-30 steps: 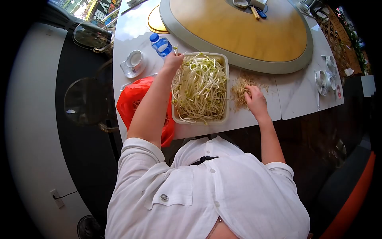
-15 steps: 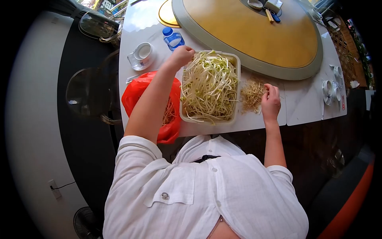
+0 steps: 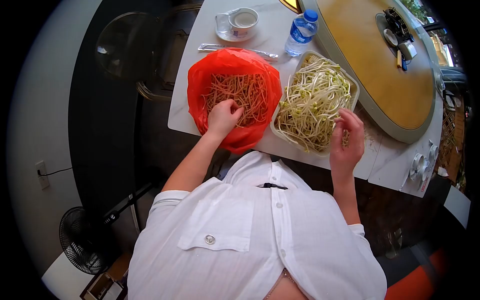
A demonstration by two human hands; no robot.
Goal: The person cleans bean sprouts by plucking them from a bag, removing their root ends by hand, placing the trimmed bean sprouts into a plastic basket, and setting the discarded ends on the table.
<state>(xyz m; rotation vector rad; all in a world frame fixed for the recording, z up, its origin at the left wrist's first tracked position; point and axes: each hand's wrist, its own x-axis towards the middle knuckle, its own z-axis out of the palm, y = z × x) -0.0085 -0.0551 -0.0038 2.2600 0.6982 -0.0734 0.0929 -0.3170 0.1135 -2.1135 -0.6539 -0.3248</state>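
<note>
An opened red plastic bag [image 3: 200, 90] holds a heap of thin bean sprouts [image 3: 240, 92], tinted reddish inside it. Over its near side, my left hand [image 3: 225, 117] has its fingers pinched together at the sprouts. To the right stands a white plastic tray [image 3: 356, 92] piled with pale bean sprouts [image 3: 317, 100] with yellow-green heads. My right hand [image 3: 348, 142] hovers at the tray's near right corner, fingers loosely curved and thumb apart, with nothing visible in it. Behind this hand, a small pile of brownish trimmings [image 3: 370, 135] is partly hidden.
Behind the bag are a wrapped cup and saucer [image 3: 242, 22] and a long sealed packet [image 3: 237, 50]. A water bottle [image 3: 301, 34] stands behind the tray. The large round turntable [image 3: 380, 60] borders the tray's right. More cups [image 3: 420, 165] sit at the far right.
My left hand has moved from the tray's far left corner down into the red bag. My right hand has left the trimmings pile and lifted to the tray's corner. The view has swung left.
</note>
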